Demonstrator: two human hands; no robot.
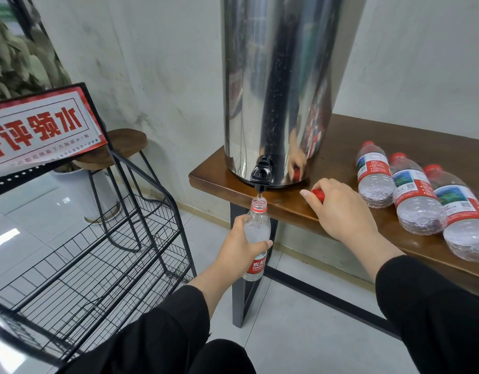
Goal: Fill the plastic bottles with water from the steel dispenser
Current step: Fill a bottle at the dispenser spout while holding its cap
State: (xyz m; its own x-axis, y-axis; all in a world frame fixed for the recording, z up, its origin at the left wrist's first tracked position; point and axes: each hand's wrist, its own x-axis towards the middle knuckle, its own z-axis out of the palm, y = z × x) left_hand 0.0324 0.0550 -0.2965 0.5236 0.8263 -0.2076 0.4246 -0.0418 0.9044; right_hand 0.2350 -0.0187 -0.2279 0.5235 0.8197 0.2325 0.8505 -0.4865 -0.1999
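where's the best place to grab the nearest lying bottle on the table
Take the nearest clear plastic bottle with the red label around its labelled middle, coming from above. It lies on its side on the brown wooden table, close beside another bottle, with its wide ribbed base toward you.

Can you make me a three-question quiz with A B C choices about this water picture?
1. Where is the open clear plastic bottle?
A. under the black tap
B. on the brown wooden table
C. in the black wire rack

2. What colour is the small cap in the right hand?
A. blue
B. red
C. white

3. What is the left hand doing?
A. resting flat
B. pointing
C. gripping the bottle

Answers: A, its mouth sits below the spout; B, the cap shows red; C, fingers wrap the bottle.
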